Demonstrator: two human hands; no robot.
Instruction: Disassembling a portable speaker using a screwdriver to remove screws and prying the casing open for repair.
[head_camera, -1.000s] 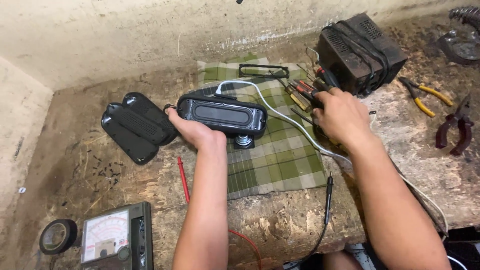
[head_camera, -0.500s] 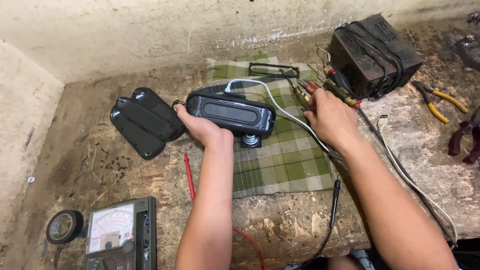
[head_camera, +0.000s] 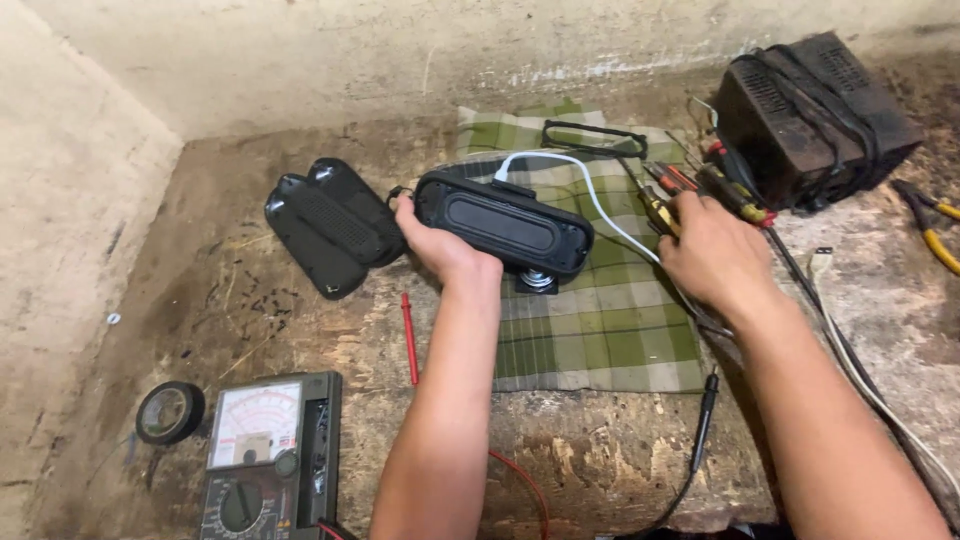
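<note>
My left hand (head_camera: 440, 245) is closed on the left end of the black speaker (head_camera: 503, 220), above the green checked cloth (head_camera: 600, 330). Its long axis runs left to right, the right end a little lower, the oval face toward me. My right hand (head_camera: 712, 255) covers the screwdrivers (head_camera: 690, 185); I cannot tell whether it grips one. The pliers (head_camera: 930, 225) are cut off at the edge.
</note>
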